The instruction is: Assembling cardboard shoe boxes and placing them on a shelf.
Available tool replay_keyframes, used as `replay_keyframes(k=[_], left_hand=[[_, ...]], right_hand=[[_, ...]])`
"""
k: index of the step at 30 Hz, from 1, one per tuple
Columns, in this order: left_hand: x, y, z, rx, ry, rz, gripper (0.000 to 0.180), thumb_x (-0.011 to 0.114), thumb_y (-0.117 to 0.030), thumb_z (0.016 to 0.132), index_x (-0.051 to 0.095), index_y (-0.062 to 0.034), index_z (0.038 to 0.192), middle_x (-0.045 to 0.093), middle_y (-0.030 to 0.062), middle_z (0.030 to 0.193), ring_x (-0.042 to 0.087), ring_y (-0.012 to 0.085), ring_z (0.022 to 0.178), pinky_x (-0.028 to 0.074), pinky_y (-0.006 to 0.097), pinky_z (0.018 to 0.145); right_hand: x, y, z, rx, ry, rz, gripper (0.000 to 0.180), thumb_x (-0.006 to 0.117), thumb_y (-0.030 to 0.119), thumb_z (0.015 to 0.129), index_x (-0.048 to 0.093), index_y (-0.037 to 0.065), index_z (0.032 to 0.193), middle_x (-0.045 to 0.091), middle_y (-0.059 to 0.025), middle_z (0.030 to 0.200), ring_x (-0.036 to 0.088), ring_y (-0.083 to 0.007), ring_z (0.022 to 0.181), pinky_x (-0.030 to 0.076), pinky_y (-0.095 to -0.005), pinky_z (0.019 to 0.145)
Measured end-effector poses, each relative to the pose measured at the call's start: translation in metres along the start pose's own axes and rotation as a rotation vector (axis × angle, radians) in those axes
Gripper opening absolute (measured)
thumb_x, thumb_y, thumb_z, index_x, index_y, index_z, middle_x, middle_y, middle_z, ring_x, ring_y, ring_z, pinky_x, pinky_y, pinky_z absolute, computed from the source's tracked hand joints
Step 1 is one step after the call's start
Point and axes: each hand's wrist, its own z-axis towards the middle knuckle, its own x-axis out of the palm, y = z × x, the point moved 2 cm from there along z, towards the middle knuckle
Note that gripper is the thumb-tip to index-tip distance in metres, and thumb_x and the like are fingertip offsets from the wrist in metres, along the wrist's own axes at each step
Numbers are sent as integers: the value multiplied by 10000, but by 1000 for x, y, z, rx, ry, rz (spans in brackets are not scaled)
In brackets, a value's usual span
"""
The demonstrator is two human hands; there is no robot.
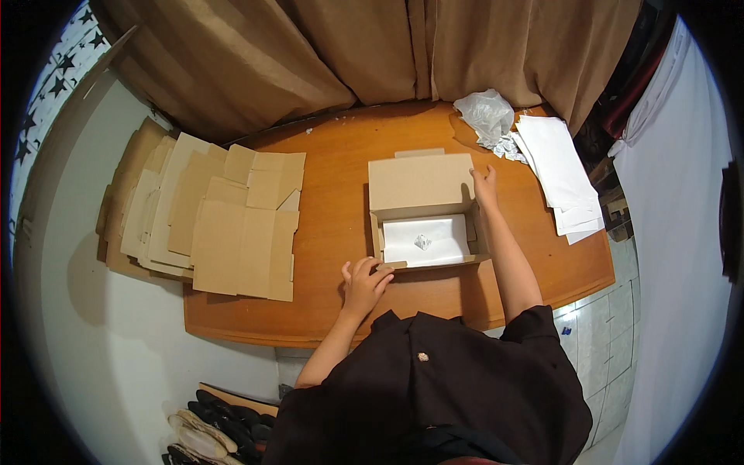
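An uncovered brown cardboard box [377, 232] stands on the wooden table in front of me, its lid [421, 184] tilted back toward the far side. White paper [442, 229] lines the inside, and a small grey-and-white print or object lies at its middle; I cannot tell which. My left hand [364, 287] is at the box's near left corner, thumb and forefinger closed on the cardboard edge and the other fingers apart. At the lid's right edge is my right hand [485, 188], thumb against the cardboard and fingers spread apart.
Flattened cardboard boxes [244, 240] lie stacked on the left of the table [333, 194]. A clear plastic bag [486, 115], crumpled pieces [508, 146] and white paper sheets [554, 167] are at the far right. Brown curtains [387, 46] hang behind; shoes [221, 422] sit below left.
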Motion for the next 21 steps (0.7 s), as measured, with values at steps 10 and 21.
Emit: replay_keyframes(k=[10, 21], left_hand=[[10, 4, -10, -29, 20, 16, 243, 653, -211, 791, 631, -158, 1027, 545, 55, 1104, 461, 240, 1126, 228, 516, 949], [14, 2, 19, -247, -204, -430, 1013, 770, -350, 691, 133, -11, 1401, 282, 216, 1390, 266, 355, 1302, 232, 437, 1067]], right_hand=[[-52, 33, -91, -137, 199, 320, 645, 654, 322, 810, 368, 42, 1317, 435, -170, 1221, 450, -235, 1090, 375, -337, 902], [-69, -25, -164, -392, 168, 120, 1112, 853, 292, 541, 192, 28, 1395, 307, -243, 1386, 301, -330, 1303, 256, -416, 1062]])
